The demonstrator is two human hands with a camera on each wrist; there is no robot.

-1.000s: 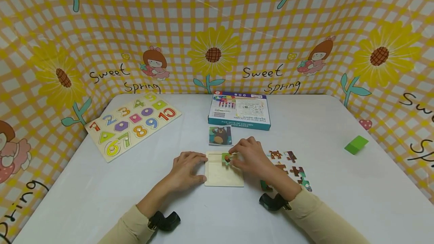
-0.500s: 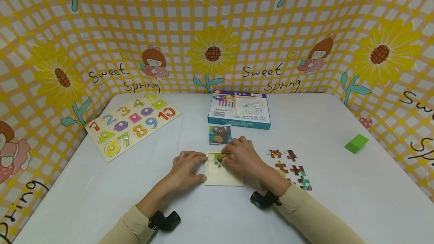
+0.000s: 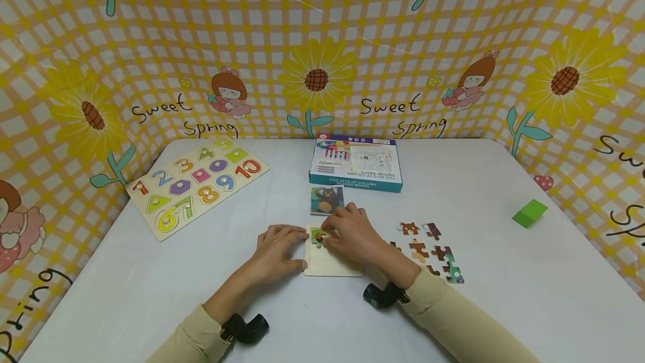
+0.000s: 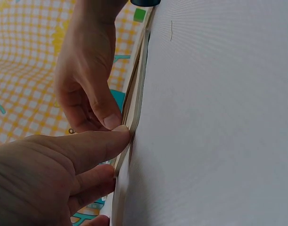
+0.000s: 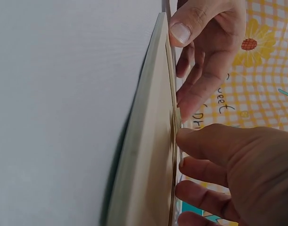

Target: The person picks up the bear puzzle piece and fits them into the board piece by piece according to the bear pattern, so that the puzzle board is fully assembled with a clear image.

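A cream wooden board with coloured numbers and shapes (image 3: 194, 188) lies at far left on the white surface. Nearer, the left hand (image 3: 277, 254) keeps a wide grip, thumb and fingers apart, touching the left edge of a square pale wooden tray (image 3: 335, 265). In the tray's far left corner sits a green-and-brown jigsaw piece (image 3: 316, 237), pinched in the narrow grip of the right hand (image 3: 355, 234). Farther right lie loose brown-and-green jigsaw pieces (image 3: 442, 252), then a green block (image 3: 530, 213).
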